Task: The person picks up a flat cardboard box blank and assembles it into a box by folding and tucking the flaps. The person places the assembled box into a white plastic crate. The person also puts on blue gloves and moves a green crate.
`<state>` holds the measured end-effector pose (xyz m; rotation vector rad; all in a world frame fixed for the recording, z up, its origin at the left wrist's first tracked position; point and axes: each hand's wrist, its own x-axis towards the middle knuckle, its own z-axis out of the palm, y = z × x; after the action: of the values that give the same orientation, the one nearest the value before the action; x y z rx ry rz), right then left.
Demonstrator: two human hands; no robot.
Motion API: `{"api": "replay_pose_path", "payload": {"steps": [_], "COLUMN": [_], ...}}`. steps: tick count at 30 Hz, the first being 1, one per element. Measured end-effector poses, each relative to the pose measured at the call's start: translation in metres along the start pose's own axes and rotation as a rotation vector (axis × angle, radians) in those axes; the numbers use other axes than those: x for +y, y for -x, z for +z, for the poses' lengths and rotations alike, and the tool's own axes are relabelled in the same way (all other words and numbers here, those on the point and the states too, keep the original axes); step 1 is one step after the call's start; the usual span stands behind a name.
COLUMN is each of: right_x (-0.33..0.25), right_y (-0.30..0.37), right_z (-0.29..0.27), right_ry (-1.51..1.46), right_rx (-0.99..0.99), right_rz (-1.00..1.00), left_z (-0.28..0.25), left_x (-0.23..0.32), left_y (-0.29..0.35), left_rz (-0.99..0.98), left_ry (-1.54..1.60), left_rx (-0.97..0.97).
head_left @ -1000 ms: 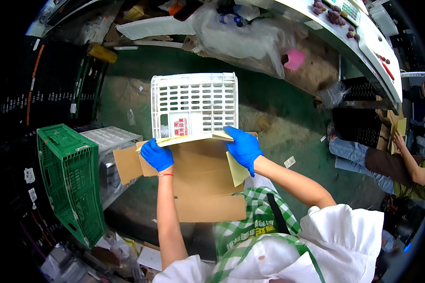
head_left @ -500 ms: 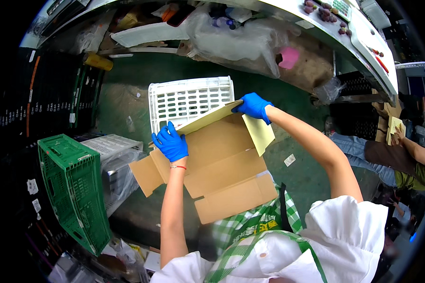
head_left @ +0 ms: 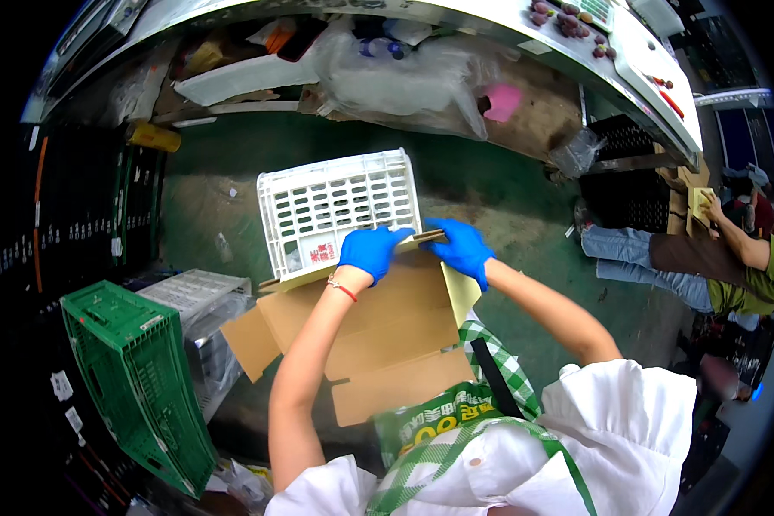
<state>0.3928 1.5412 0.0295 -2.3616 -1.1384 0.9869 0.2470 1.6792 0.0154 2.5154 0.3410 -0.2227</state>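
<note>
A partly folded cardboard box (head_left: 387, 314), brown inside and pale yellow outside, spreads in front of my apron with flaps out at the left and near sides. My left hand (head_left: 370, 255), in a blue glove, is closed at the raised far wall, its fingertips close to the far right corner. At that corner my right hand (head_left: 463, 251), gloved alike, pinches the folded edge between thumb and fingers. Some fingertips are hidden behind the cardboard. Just beyond the box stands a white slotted plastic crate (head_left: 340, 191), its lower part covered by the box.
To the left are a green folding crate (head_left: 129, 370) and a grey-white crate (head_left: 193, 292) with clear plastic. Stacked black crates (head_left: 69, 206) line the left side. A worktable (head_left: 490, 19) with grapes (head_left: 572, 24) runs across the far side. At right a person (head_left: 705, 258) handles yellow card.
My left hand has moved right along the box's far wall, from its left end to near my right hand. The right hand has come slightly nearer to me. The view has shifted a little.
</note>
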Motion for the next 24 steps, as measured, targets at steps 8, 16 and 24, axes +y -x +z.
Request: {"api": "replay_pose_path", "payload": {"steps": [8, 16, 24], "right_x": [0.093, 0.088, 0.087], "right_y": [0.058, 0.051, 0.015], "right_z": [0.049, 0.037, 0.012], "right_ry": [-0.977, -1.268, -1.073], "right_rx": [-0.028, -0.108, 0.225], "right_rz": [0.499, 0.366, 0.220], "left_z": [-0.008, -0.021, -0.043], "left_x": [-0.018, -0.001, 0.011], "left_y": [-0.016, -0.050, -0.070], "left_rz": [0.033, 0.023, 0.089], "left_ry": [0.321, 0.276, 0.211], "left_rx": [-0.364, -0.347, -0.071]}}
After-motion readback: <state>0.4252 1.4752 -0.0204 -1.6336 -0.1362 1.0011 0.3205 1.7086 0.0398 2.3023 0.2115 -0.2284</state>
